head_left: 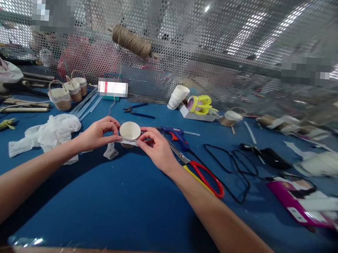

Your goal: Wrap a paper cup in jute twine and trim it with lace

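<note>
And there it was, dead centre between my two hands: a brown-sided paper cup (130, 131), its pale mouth facing up and towards my view. I couldn't tell whether its base touched the tabletop (117, 207) or hung just above it; the brown wall was mostly hidden beneath the rim.

Here was the relation that mattered: the white lace strip (111, 151) ran left to right across the cup's near side, just under the rim, its long direction following the line between my thumbs, crosswise to the cup's own roughly upright axis. One loose end drooped below the left fingertips.

Neither side was favoured! My left hand (103, 131) gripped at the cup's left edge, thumb low and fingers curled; my right hand (158, 147) pinched at the right edge, thumb in front, index finger up by the rim. Both were engaged, both about equally near, and the lace lay between them.

Moving outward, the blue hot-glue gun (176, 138) lay just past the right hand, with the red-and-yellow-handled scissors (206, 177) close by that wrist. Over on the left, a heap of white lace (48, 133) sat beyond the left forearm. Farther back came the blue-handled pliers (139, 111), and at the back left, a group of small twine-handled baskets (61, 97).
</note>
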Action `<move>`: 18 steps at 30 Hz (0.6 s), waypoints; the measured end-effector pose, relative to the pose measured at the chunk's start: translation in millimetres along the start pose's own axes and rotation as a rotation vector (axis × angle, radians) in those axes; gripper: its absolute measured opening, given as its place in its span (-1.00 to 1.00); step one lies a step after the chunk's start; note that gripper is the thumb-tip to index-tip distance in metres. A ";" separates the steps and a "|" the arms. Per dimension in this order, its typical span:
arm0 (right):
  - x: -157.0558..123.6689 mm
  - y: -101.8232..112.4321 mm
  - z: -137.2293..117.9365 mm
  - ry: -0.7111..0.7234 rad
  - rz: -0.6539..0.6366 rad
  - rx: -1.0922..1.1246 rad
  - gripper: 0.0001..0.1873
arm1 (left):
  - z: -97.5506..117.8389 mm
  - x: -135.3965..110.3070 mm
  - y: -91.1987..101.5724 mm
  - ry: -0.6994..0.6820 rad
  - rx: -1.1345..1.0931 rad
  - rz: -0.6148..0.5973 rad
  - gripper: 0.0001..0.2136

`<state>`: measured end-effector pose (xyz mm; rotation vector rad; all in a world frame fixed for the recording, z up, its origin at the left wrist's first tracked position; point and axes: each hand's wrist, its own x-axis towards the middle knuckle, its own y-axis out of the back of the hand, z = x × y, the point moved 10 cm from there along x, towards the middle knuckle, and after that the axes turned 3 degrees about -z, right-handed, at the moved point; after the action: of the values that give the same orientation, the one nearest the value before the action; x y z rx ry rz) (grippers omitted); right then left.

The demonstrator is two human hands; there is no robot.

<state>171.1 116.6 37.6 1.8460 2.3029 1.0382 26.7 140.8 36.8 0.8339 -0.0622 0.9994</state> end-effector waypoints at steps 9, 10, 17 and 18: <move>3.8 -1.9 5.6 -0.013 -0.010 0.014 -0.92 | -8.5 2.7 -4.0 0.031 -0.075 -0.030 -0.83; 4.1 -2.2 5.7 -0.014 -0.014 0.018 -0.92 | -9.0 3.1 -5.3 0.034 -0.095 -0.041 -0.83; 5.1 -2.5 7.5 -0.034 -0.025 0.041 -0.93 | -8.3 5.6 -6.0 0.048 -0.128 -0.070 -0.83; 5.4 -2.5 8.5 -0.037 -0.023 0.044 -0.93 | -6.6 6.0 -5.3 0.038 -0.112 -0.072 -0.84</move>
<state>170.8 125.2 31.7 1.8326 2.3390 0.9498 32.0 147.9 31.4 0.7099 -0.0544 0.9352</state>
